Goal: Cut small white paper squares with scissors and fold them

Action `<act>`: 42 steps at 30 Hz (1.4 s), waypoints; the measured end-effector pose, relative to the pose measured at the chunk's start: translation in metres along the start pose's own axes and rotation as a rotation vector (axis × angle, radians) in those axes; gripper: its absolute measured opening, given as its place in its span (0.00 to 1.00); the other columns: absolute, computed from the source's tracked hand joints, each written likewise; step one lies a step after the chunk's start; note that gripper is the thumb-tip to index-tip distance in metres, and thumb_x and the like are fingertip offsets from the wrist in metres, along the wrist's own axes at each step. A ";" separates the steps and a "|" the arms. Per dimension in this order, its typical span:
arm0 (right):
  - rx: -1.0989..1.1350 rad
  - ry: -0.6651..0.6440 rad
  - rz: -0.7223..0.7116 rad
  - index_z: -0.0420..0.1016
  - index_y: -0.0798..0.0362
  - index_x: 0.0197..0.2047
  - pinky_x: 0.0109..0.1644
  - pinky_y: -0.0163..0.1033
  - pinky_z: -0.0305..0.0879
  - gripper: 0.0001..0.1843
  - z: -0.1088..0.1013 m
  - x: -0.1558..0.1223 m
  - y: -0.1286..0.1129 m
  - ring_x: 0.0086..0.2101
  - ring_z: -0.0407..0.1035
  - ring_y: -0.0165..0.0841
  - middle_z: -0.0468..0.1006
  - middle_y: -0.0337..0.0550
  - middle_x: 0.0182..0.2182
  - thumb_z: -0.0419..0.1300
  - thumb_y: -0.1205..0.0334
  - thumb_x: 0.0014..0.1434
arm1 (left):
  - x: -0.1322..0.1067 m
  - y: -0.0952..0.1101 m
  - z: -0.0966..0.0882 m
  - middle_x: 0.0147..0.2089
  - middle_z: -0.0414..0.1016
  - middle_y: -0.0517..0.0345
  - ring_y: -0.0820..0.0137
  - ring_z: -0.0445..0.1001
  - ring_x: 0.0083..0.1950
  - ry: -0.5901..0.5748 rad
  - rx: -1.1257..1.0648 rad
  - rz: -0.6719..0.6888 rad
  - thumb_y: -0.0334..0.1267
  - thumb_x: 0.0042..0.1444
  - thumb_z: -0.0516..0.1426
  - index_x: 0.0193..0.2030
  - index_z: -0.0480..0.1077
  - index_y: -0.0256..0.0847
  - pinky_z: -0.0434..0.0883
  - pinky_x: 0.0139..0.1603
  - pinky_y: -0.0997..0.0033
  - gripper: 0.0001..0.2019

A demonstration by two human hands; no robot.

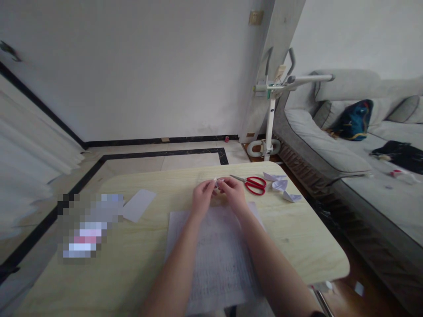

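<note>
My left hand (202, 197) and my right hand (233, 192) meet at the middle of a pale wooden table (297, 237), fingers pinched together on a small piece of white paper (218, 182) that is mostly hidden between them. Both hands rest just beyond the far edge of a large printed sheet (218, 259) lying under my forearms. Red-handled scissors (254, 183) lie just right of my right hand.
Several small folded white paper pieces (283, 186) sit at the table's far right corner. A white paper strip (139, 205) lies to the left, next to a blurred patch. A grey sofa (337, 149) and a white stand (270, 119) are on the right.
</note>
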State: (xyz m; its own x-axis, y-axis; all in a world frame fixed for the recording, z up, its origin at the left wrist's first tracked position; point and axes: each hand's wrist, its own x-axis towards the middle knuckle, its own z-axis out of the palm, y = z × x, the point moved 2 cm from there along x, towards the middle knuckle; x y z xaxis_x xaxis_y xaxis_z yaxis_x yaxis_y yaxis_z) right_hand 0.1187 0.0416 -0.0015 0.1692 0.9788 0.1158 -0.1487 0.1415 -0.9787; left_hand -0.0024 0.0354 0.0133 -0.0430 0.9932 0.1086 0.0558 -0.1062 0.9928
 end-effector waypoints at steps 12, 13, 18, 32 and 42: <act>0.009 -0.019 0.038 0.78 0.53 0.31 0.32 0.35 0.61 0.10 -0.001 0.001 0.007 0.26 0.66 0.29 0.76 0.39 0.26 0.64 0.56 0.48 | 0.003 -0.006 -0.001 0.31 0.77 0.54 0.72 0.72 0.26 0.015 0.031 0.036 0.44 0.54 0.56 0.36 0.75 0.36 0.68 0.29 0.74 0.13; 0.011 -0.017 0.038 0.78 0.53 0.31 0.32 0.35 0.61 0.10 -0.001 0.001 0.007 0.26 0.66 0.29 0.76 0.39 0.26 0.64 0.55 0.49 | 0.003 -0.006 -0.001 0.31 0.77 0.54 0.72 0.72 0.26 0.015 0.034 0.038 0.44 0.54 0.56 0.36 0.75 0.36 0.68 0.29 0.74 0.13; 0.036 -0.013 0.052 0.78 0.53 0.30 0.31 0.35 0.59 0.09 -0.001 0.002 0.007 0.25 0.64 0.29 0.74 0.38 0.23 0.64 0.56 0.48 | 0.002 -0.004 0.000 0.32 0.78 0.53 0.71 0.72 0.27 0.013 0.038 0.044 0.43 0.54 0.56 0.35 0.76 0.36 0.69 0.30 0.74 0.13; 0.077 0.001 0.112 0.77 0.53 0.28 0.28 0.34 0.57 0.11 0.000 0.000 0.004 0.22 0.61 0.28 0.70 0.36 0.20 0.65 0.54 0.45 | 0.003 -0.009 -0.001 0.31 0.78 0.55 0.73 0.71 0.27 0.029 0.007 0.028 0.46 0.53 0.57 0.35 0.77 0.36 0.68 0.30 0.75 0.14; 0.141 -0.038 0.159 0.74 0.53 0.27 0.26 0.34 0.55 0.12 0.001 -0.002 0.002 0.22 0.59 0.28 0.67 0.36 0.19 0.65 0.52 0.45 | 0.002 -0.003 0.000 0.32 0.78 0.55 0.73 0.71 0.28 0.041 0.011 0.018 0.44 0.52 0.58 0.35 0.77 0.36 0.68 0.31 0.75 0.13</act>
State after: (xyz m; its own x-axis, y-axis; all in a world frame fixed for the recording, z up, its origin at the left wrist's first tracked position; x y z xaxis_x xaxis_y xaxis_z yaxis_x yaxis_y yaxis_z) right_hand 0.1172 0.0404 -0.0031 0.0963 0.9949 -0.0294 -0.3060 0.0015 -0.9520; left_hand -0.0030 0.0374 0.0104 -0.0829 0.9883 0.1283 0.0675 -0.1229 0.9901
